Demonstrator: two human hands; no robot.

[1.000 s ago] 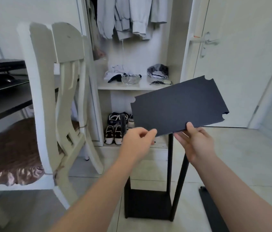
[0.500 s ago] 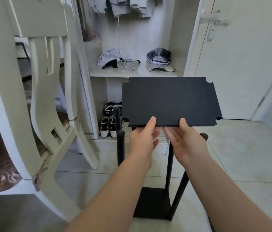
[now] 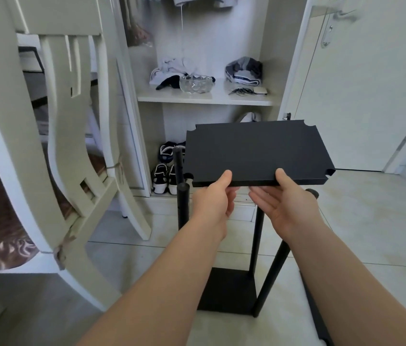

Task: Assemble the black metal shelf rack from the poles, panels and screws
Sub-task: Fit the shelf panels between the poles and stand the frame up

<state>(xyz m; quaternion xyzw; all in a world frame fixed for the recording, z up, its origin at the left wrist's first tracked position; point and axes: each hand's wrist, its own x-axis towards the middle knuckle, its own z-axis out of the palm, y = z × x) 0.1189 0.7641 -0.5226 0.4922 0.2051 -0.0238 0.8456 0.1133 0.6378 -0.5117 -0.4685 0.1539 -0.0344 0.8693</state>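
Note:
A flat black shelf panel with notched corners is held level above the partly built rack. My left hand holds its near edge, thumb on top and fingers underneath. My right hand holds the same edge further right, thumb on top. Below stand several upright black poles, and they rise from a black base panel on the floor. The panel hides the far poles' tops.
A white wooden chair with a brown cushion stands close at the left. Behind is an open wardrobe with a glass bowl, clothes and shoes. A white door is at the right. Another black part lies on the tiled floor.
The panel went from tilted up facing me to lying flat and lower, over the pole tops. Both hands shifted along its near edge, and my view dropped downward.

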